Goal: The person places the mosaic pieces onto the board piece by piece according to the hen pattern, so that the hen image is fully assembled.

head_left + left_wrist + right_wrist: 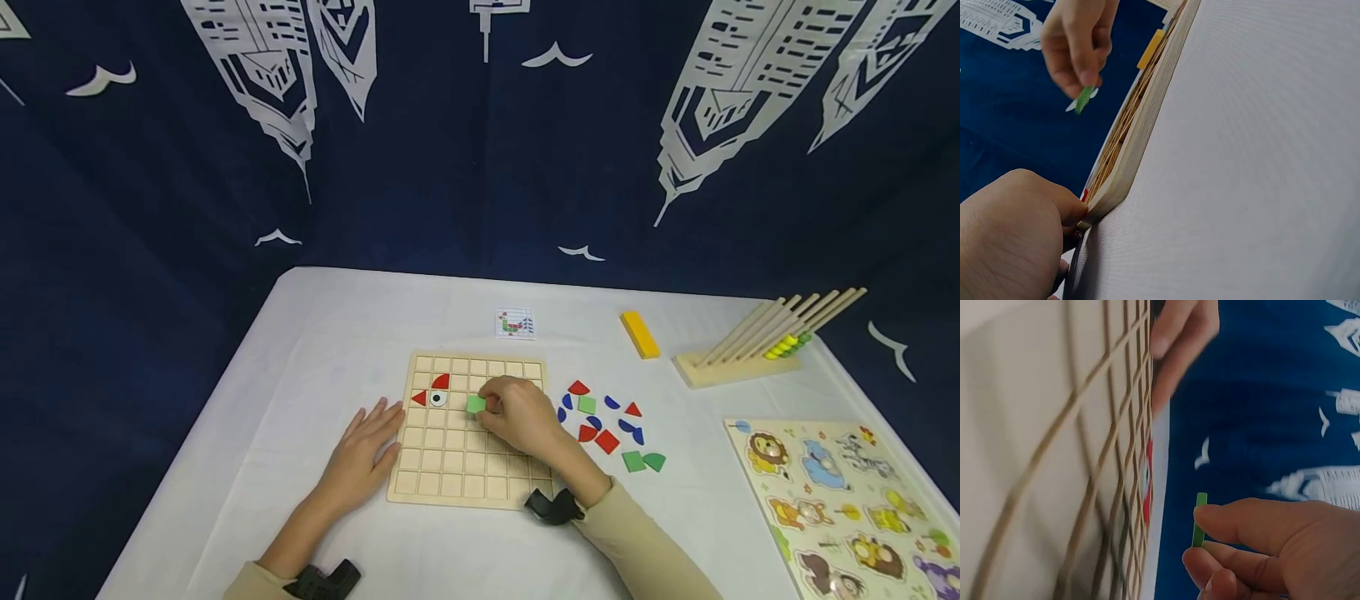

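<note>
Above the wooden grid board (431,460), my right hand (521,417) pinches a green square tile (476,404) between thumb and fingers. The right wrist view shows this green tile (1199,519) edge-on, off the board's surface. My left hand (362,454) lies with straight fingers at the board's left edge, its fingertips touching the rim; in the left wrist view the left hand (1016,231) is at the board's corner. In the board's upper left cells sit a red quarter-round piece (442,382), a red triangle (419,398) and a white eye tile (437,398).
Right of the board lie several loose red, blue and green pieces (607,442). A small picture card (515,323) lies behind it. Farther right are a yellow block (640,335), a wooden peg stand with beads (705,372) and an animal puzzle board (813,508).
</note>
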`<state>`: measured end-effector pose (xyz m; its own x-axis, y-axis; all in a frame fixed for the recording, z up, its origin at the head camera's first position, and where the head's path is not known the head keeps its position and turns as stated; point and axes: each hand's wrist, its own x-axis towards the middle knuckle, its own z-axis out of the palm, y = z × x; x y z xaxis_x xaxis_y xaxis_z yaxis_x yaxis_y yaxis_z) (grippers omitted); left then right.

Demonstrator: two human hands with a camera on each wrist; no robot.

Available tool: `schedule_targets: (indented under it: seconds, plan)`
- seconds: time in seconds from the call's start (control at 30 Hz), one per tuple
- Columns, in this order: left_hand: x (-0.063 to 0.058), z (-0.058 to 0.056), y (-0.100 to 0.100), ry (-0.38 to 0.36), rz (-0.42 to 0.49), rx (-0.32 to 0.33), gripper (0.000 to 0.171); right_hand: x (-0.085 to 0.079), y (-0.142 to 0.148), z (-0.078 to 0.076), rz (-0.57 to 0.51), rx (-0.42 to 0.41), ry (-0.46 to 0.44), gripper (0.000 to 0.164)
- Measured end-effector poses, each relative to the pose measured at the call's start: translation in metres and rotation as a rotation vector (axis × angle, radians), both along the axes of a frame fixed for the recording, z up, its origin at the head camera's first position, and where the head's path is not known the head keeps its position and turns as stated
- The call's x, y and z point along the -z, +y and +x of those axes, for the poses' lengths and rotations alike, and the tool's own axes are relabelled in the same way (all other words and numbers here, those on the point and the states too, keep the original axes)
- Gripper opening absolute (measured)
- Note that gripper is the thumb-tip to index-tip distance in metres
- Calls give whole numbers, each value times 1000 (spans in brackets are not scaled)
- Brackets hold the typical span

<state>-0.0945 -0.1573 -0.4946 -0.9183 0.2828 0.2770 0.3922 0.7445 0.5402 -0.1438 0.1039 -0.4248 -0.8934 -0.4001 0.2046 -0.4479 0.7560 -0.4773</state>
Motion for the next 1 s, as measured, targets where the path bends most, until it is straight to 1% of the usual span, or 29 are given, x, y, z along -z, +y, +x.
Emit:
schedule_targets:
  seconds: [0.17, 0.37, 0.57, 0.8, 1.0]
  plan:
    - [0, 0, 1, 11, -8, 2, 45, 6, -31, -2, -5, -53, -32, 16]
    - [0, 0, 0, 26, -18, 6, 45, 15, -49, -5, 7, -64, -65, 16]
    - [-1, 0, -1, 11, -14, 3, 45, 21, -54, -6, 14, -76, -77, 15]
    - [1, 0, 0, 51, -18, 8, 45, 24, -52, -5, -23, -86, -94, 17]
    - [2, 0, 0, 60, -7, 6, 45, 24, -49, -3, -65, -105, -101, 18]
